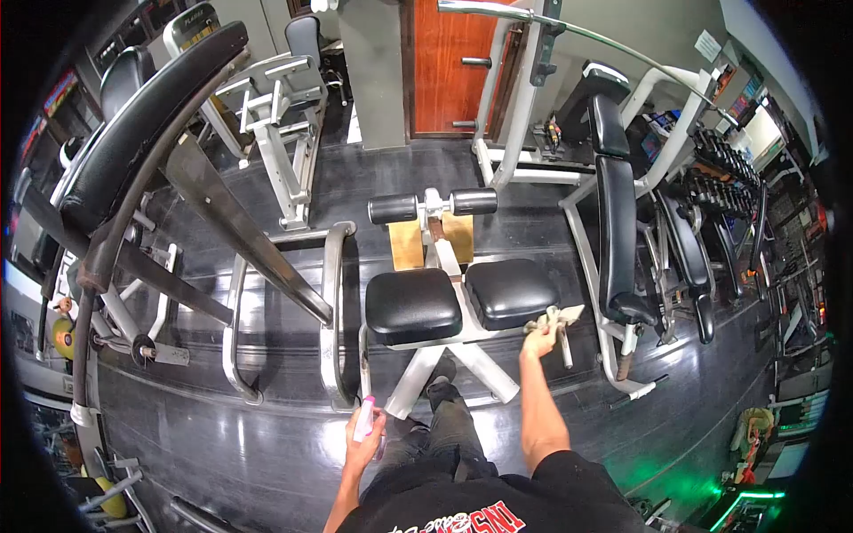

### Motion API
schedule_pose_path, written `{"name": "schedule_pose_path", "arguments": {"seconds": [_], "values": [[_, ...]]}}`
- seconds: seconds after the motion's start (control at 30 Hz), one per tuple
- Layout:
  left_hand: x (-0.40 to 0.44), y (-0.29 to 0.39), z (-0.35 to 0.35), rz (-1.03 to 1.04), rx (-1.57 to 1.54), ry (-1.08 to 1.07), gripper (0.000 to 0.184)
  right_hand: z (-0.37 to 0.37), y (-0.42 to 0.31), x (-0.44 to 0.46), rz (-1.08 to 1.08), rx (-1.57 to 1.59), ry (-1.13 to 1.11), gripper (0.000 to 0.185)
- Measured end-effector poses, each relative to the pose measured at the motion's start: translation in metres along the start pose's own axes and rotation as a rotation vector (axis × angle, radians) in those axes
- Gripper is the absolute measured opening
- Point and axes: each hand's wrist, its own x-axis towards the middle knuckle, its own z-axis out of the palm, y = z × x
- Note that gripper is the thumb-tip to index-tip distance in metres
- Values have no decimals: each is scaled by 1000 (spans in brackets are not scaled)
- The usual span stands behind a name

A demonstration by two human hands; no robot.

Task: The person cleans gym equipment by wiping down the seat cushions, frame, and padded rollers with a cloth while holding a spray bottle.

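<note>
My left hand [362, 444] is closed around a pink-and-white bottle [365, 417], low in front of my body and left of my legs. My right hand [538, 343] grips a pale, crumpled cloth [554, 322] at the front right corner of the right black seat pad [513, 293]. Whether the cloth presses on the pad or only on the bar beside it, I cannot tell. The matching left pad [413, 306] lies beside it on the same white-framed bench. Beyond the pads are two black foam rollers [393, 209] on the bench's post.
A large angled machine with a black back pad [147, 124] stands to the left. At right is an upright bench [617, 240] under a rack with a metal bar [613, 40]. Dumbbells [721, 178] fill a rack farther right. A wooden door [450, 71] is behind.
</note>
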Motion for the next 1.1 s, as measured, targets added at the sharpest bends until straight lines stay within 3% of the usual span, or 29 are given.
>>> {"name": "schedule_pose_path", "arguments": {"seconds": [0.03,0.1,0.17,0.23,0.3,0.37,0.5,0.57,0.63,0.67,0.7,0.77,0.83,0.93,0.97,1.03,1.1], "values": [[0,1,0,1,4,0,15,16,26,-8,-198,-56,102,32],[1,4,-1,-8,18,3,15,15,19,-54,-90,-71,-23,37],[2,0,-3,13,38,-17,16,28,41,-95,-229,-25,-40,33],[0,-1,-3,32,56,-34,17,38,66,-140,-367,84,-234,29],[0,3,-1,42,13,-20,15,21,30,-198,-292,-180,-461,26],[-2,4,0,28,8,-23,15,25,28,-230,-208,-45,-546,18],[-6,0,0,26,35,-70,15,16,43,-259,-361,78,-1110,22],[-8,-1,2,18,-1,-58,14,18,50,-265,-357,120,-1217,29],[-9,-2,1,13,-38,-53,14,5,36,-261,253,80,-1411,32],[-9,-4,1,27,-34,-53,14,7,52,-261,341,299,-1382,31],[-8,-6,1,39,-31,-53,14,1,47,-255,335,297,-1381,31],[-8,-7,0,42,-42,-84,16,-30,22,-236,821,499,-1356,35],[-7,-6,2,40,-58,-112,17,-46,6,-217,905,612,-1335,37],[2,-7,11,18,-59,-200,14,-72,-11,-188,584,702,-1244,29],[8,-8,16,33,-71,-205,14,-78,-16,-173,598,578,-1219,29],[15,-5,27,41,-24,-311,13,-82,-21,-153,309,660,-1117,29],[20,-1,38,63,-12,-331,15,-82,-29,-127,198,573,-1072,33]]}}
